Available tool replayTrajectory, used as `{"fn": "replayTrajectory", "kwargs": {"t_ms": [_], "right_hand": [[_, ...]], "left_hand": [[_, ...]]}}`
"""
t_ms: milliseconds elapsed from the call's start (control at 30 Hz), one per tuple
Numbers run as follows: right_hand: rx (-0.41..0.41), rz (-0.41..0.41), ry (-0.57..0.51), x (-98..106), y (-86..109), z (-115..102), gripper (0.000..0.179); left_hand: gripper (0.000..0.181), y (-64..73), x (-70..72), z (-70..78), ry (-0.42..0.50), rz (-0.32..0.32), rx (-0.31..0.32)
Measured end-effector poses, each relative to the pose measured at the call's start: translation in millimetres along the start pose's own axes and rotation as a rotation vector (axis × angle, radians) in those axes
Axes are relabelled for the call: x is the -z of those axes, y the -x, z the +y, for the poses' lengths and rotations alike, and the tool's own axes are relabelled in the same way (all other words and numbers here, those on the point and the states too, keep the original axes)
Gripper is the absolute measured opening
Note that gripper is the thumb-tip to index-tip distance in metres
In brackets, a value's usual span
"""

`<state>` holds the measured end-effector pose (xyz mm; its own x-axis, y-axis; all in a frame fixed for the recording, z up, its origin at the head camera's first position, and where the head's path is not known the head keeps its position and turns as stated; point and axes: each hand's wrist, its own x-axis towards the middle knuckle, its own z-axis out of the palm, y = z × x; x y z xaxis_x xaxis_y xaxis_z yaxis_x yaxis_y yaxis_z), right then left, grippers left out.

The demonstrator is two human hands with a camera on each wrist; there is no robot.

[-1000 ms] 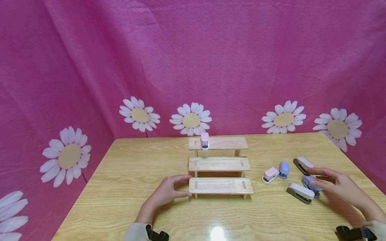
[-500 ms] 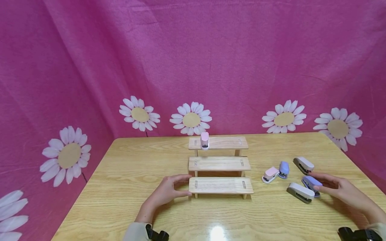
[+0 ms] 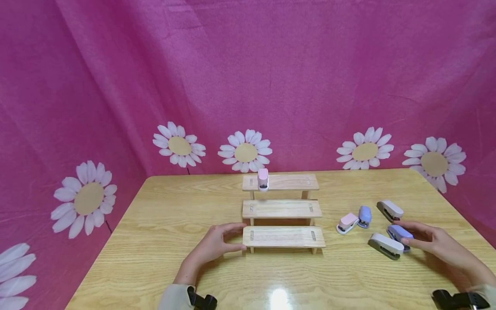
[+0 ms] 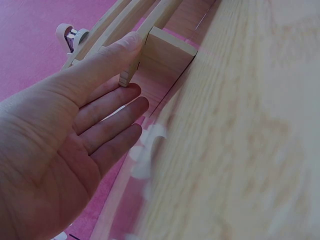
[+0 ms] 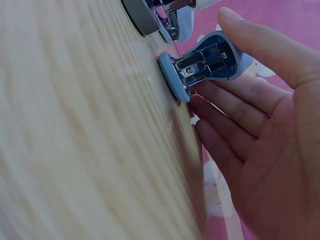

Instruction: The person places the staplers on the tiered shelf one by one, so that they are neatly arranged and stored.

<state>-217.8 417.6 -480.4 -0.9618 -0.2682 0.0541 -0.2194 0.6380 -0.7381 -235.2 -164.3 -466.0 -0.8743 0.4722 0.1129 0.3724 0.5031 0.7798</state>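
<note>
In the head view a three-tier wooden shelf stand (image 3: pixel 282 209) stands mid-table, with a pink mini stapler (image 3: pixel 263 179) on the left of its top tier. My left hand (image 3: pixel 215 245) pinches the left end of the lowest tier, thumb in front and index finger behind; in the left wrist view the other fingers (image 4: pixel 117 122) are extended. At the right, my right hand (image 3: pixel 438 243) holds a blue-purple stapler (image 3: pixel 400 234) between thumb and fingers. In the right wrist view this stapler's base (image 5: pixel 172 77) stands on the tabletop.
Near the right hand lie two white-and-grey staplers (image 3: pixel 387 245), one in front of the held stapler and one behind. A second pink stapler (image 3: pixel 348 222) and a small blue-purple stapler (image 3: pixel 365 216) stand left of them. A pink flowered cloth (image 3: pixel 302 86) hangs behind the wooden table (image 3: pixel 174 202).
My right hand has shifted slightly and its thumb and fingers have settled around the blue-purple stapler, which has turned or moved a little. The left hand stays at the shelf stand.
</note>
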Motion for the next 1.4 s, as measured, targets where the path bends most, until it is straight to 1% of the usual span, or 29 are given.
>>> {"fn": "replayTrajectory", "kwargs": {"t_ms": [100,167,267,400,533,733,900,1167,1233,1400], "right_hand": [[-0.036,0.001,-0.06,-1,-0.3,-1,0.042],[-0.043,0.013,-0.066,-1,0.3,-2,0.043],[-0.083,0.041,-0.09,-2,2.8,-4,0.045],[-0.076,0.127,-0.024,-1,4.7,-9,0.047],[-0.067,0.215,0.054,1,2.1,-18,0.049],[-0.002,0.314,-0.034,1,-9.7,-40,0.052],[0.045,0.365,-0.071,-7,-25.5,-65,0.051],[0.211,0.39,-0.123,-26,-54.8,-99,0.048],[0.231,0.386,-0.136,-31,-62.0,-106,0.048],[0.279,0.382,-0.214,-44,-81.5,-127,0.047]], "left_hand": [[0.059,-0.7,0.3,-0.1,0.004,0.0,-0.003],[0.059,-0.9,0.5,0.1,0.005,-0.002,-0.008],[0.059,-0.8,0.7,0.6,0.007,-0.003,-0.012],[0.059,-1.0,0.9,1.0,0.006,0.001,-0.016],[0.059,-1.1,1.1,1.3,0.008,0.005,-0.011],[0.06,-1.8,0.6,0.6,-0.008,0.003,-0.014],[0.06,-2.1,0.6,0.8,-0.011,0.004,-0.016],[0.06,-1.4,-0.7,-1.8,0.002,-0.005,-0.008],[0.06,-1.0,-0.9,-1.3,0.008,-0.006,-0.008],[0.06,-0.4,-1.3,-0.8,0.005,-0.001,-0.005]]}}
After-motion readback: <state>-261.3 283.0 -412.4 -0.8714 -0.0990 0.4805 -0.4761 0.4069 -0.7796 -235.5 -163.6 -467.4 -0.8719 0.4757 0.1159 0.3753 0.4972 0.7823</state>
